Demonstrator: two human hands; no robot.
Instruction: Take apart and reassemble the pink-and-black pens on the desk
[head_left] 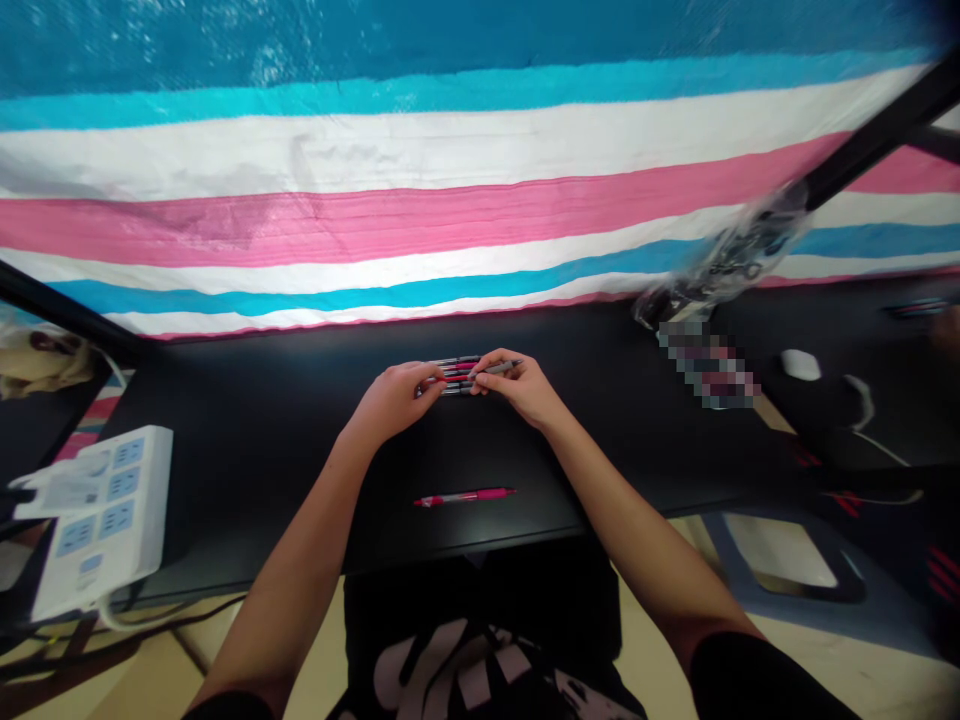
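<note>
Both of my hands rest on a black desk [247, 440] and meet over a small bunch of pens [457, 368] lying side by side. My left hand [394, 397] curls its fingers round the left ends of the pens. My right hand [519, 385] pinches the right ends, with one grey pen tip sticking out past the thumb. A single pink pen [465, 495] lies alone on the desk, nearer to me, below the hands.
A white power strip [101, 515] sits at the desk's left edge. A clear plastic bag [731, 260] hangs at the upper right by a black bar. A white object [800, 364] and a cable lie on the right. A striped cloth [450, 210] covers the back.
</note>
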